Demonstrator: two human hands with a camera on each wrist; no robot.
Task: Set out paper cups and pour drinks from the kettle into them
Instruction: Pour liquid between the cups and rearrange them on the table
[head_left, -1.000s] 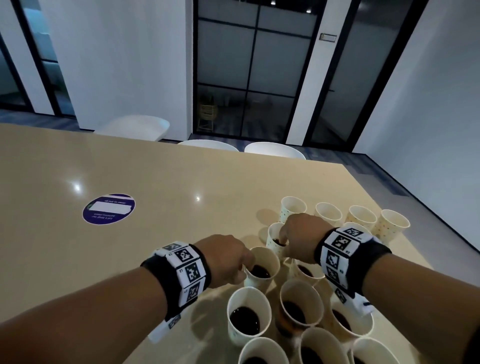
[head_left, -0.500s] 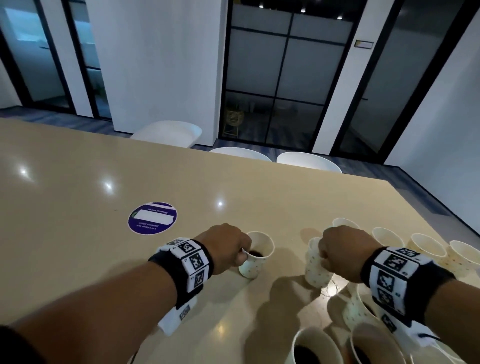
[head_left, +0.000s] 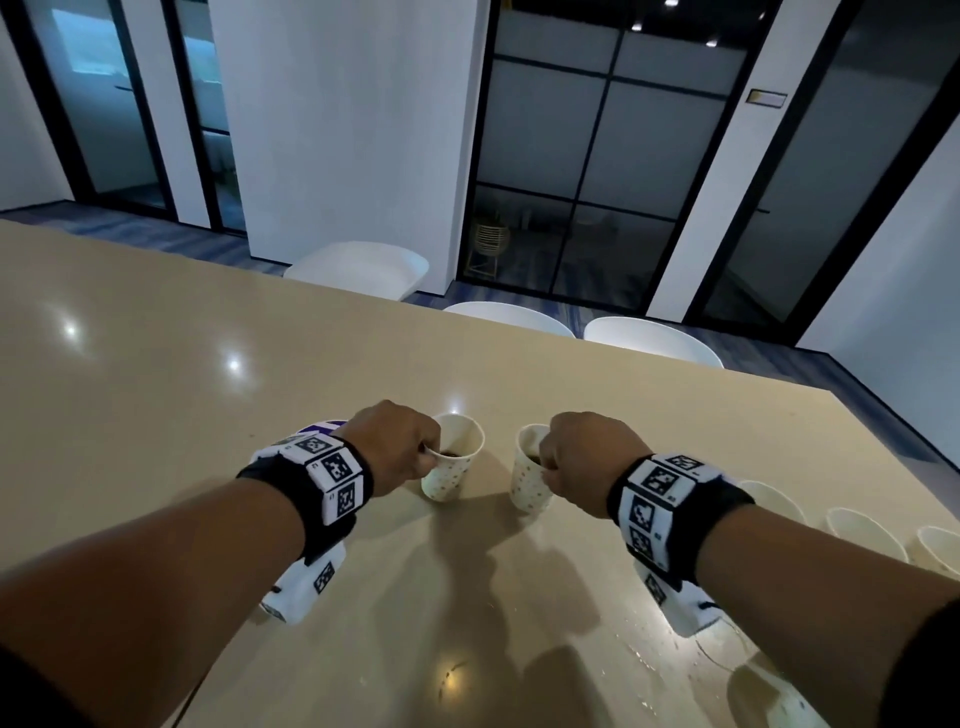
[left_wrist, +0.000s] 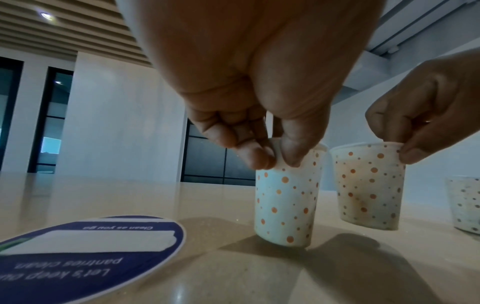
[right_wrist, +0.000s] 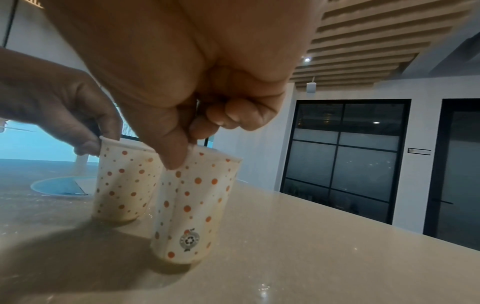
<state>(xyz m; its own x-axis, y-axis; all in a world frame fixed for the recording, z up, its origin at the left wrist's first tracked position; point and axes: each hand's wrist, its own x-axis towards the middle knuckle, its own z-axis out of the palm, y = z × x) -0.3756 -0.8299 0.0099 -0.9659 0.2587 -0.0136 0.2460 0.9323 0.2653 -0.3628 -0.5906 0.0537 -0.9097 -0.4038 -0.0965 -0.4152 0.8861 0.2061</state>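
Note:
Two white paper cups with orange dots hold a dark drink and sit side by side on the beige table (head_left: 156, 415). My left hand (head_left: 423, 454) pinches the near rim of the left cup (head_left: 452, 470) between thumb and fingers. The wrist view shows this pinch (left_wrist: 275, 158) on the cup (left_wrist: 285, 205), whose base touches the table. My right hand (head_left: 545, 465) pinches the rim of the right cup (head_left: 527, 480) the same way. In its wrist view the hand (right_wrist: 184, 156) holds that cup (right_wrist: 192, 205) slightly tilted. No kettle is in view.
A round blue sticker (left_wrist: 78, 257) lies on the table just left of the left cup. More paper cups (head_left: 862, 530) stand along the right edge. White chairs (head_left: 363, 267) line the far side. Small drops (head_left: 649, 660) mark the table near my right forearm.
Both hands have carried their cups away from the cluster of filled cups, forward and left towards the blue sticker. The cluster has dropped out of the head view.

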